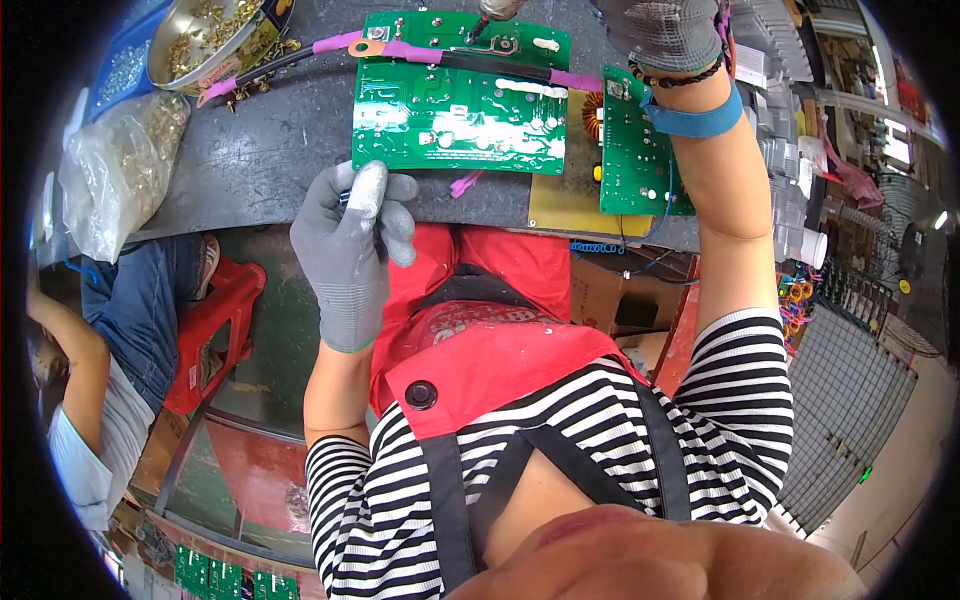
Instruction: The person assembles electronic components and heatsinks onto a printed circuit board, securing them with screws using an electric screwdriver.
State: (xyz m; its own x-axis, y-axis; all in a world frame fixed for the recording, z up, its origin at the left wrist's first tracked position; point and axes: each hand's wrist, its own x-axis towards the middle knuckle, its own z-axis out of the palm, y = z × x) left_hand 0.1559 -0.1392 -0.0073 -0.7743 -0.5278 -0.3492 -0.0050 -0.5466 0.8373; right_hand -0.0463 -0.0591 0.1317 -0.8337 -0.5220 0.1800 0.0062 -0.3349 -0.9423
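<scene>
My left hand point(350, 240), in a grey glove, is at the near left corner of a green circuit board point(400, 150). Its fingers are curled, the thumb tip overlaps the board's edge, and a small dark piece shows beside the thumb. Across the board lies a black cable point(500, 66) with pink sleeves and a copper ring lug point(367, 48). My right hand point(665, 35), also gloved, reaches past the far right, its fingers cut off by the upper edge. A dark tool tip point(477, 30) meets the board near a metal bracket; what holds it is mostly out of view.
A second green board point(632, 150) lies under my right forearm, next to a copper coil point(592, 117). At the left are a bowl of brass parts point(165, 65) and a plastic bag point(120, 180). Another person's arm point(75, 350) shows beside a red stool point(225, 330).
</scene>
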